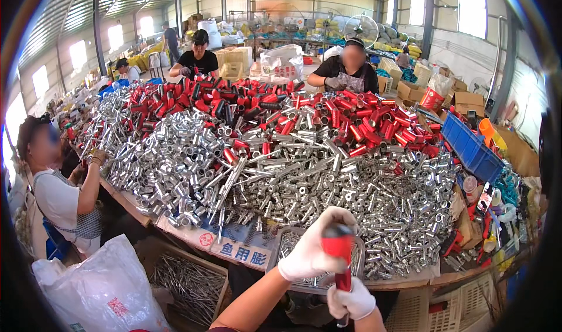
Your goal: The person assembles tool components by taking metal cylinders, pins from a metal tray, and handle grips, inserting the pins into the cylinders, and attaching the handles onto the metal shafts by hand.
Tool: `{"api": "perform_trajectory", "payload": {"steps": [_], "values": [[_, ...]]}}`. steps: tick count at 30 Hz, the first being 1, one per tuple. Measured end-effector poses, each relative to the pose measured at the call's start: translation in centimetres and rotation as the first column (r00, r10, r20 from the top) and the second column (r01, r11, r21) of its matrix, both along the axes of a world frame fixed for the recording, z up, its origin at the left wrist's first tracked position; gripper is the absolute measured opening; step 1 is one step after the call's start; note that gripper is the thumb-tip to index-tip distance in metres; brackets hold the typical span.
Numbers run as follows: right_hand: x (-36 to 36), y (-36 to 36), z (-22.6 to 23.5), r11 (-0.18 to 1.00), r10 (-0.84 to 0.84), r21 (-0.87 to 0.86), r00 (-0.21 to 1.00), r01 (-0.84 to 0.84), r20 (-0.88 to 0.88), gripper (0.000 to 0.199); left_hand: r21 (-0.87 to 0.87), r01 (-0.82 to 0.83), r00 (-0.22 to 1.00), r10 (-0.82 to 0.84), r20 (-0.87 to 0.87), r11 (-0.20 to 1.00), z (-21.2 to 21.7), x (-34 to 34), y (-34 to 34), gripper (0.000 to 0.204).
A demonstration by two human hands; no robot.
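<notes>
Both hands wear white gloves and meet over the near edge of the heaped table. My left hand (315, 247) is closed around the upper part of a red and black tool handle (338, 245), whose dark rounded end faces up. Below it, my right hand (353, 300) wraps the lower part, with a dark tip poking out underneath. Whether this is one piece or two joined pieces, I cannot tell. Just behind my hands, a clear plastic tray (290, 236) holds small metal parts. Silver metal fittings (328, 185) pile up beyond it.
Red sleeves (363, 127) heap along the table's far side. A blue bin (471, 147) tilts at the right. Below left are a white sack (99, 285) and a crate of thin rods (187, 285). Beige crates (459, 308) sit lower right. Several people work around the table.
</notes>
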State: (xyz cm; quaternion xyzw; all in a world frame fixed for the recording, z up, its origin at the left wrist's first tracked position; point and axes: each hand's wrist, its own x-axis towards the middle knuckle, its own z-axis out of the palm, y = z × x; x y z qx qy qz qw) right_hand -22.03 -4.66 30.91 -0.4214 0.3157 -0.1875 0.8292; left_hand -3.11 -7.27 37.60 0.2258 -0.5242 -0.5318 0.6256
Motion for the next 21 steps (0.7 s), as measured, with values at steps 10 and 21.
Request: {"api": "perform_trajectory", "payload": {"steps": [10,21], "values": [[2.6,0.5,0.5,0.833,-0.351,-0.527,0.897,0.167,-0.27,0.023,0.376,-0.194,0.979,0.205,0.01,0.906,-0.8,-2.0,0.2,0.071],[2.2,-0.2,-2.8,0.416,-0.524,-0.901,0.843,0.125,-0.125,0.02,0.247,-0.264,0.964,0.263,0.038,0.932,0.1,-2.9,1.7,0.051]]}}
